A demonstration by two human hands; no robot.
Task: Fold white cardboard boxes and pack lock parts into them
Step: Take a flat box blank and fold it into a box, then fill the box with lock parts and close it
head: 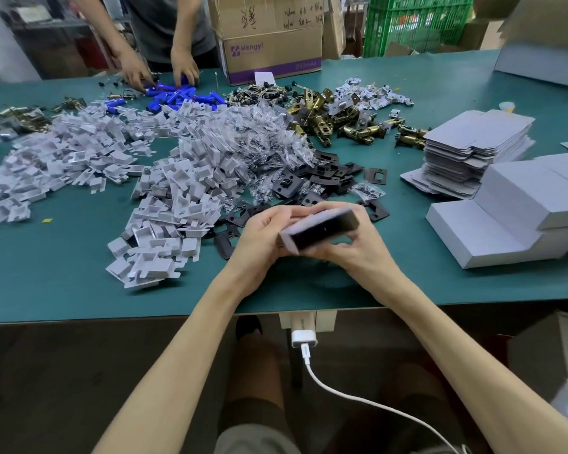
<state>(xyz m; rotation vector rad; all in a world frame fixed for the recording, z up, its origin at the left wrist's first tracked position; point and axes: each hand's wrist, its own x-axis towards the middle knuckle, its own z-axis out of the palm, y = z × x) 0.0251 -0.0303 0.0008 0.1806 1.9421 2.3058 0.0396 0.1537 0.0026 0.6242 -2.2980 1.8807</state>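
Note:
I hold a small white cardboard box [322, 229] above the near edge of the green table [63, 283]; its side facing me looks dark. My left hand [263, 237] grips its left end with curled fingers. My right hand [351, 249] grips it from below and the right. Black lock plates [328, 178] lie just beyond my hands. Brass latch bolts [345, 126] lie farther back. Flat white box blanks [473, 142] are stacked at the right, with folded white boxes [518, 204] in front of them.
Big heaps of white cardboard inserts [164, 191] and bagged screws [263, 139] cover the table's left and middle. Across the table a person's hands [164, 72] sort blue parts [181, 96]. A brown carton [269, 37] stands at the back. A white charger cable [341, 391] hangs below the table edge.

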